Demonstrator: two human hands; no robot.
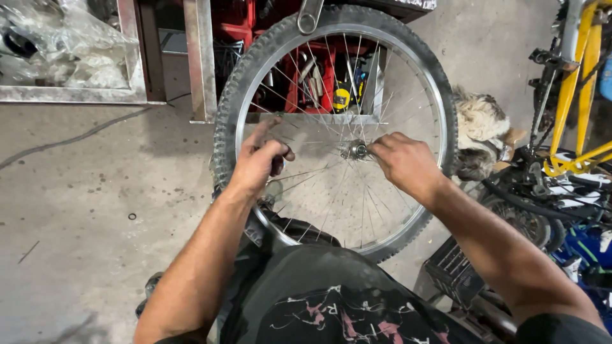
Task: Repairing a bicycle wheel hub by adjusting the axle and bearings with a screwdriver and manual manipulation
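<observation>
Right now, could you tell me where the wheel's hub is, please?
The hub sits at the centre of the bicycle wheel, mid-frame in the head view, right at the fingertips of the right hand.

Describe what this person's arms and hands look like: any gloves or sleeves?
No gloves: the left hand and right hand are bare. Both forearms are uncovered, with no watch, ring or band visible. A dark sleeve edge shows at the right upper arm.

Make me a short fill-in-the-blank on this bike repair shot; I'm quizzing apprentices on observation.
1. The right hand pinches the wheel's central ____.
2. The left hand grips among the thin metal ____.
3. The bicycle wheel stands upright on a ____ floor.
4. The bike frame at the right is ____.

Missing words: hub; spokes; concrete; yellow
</observation>
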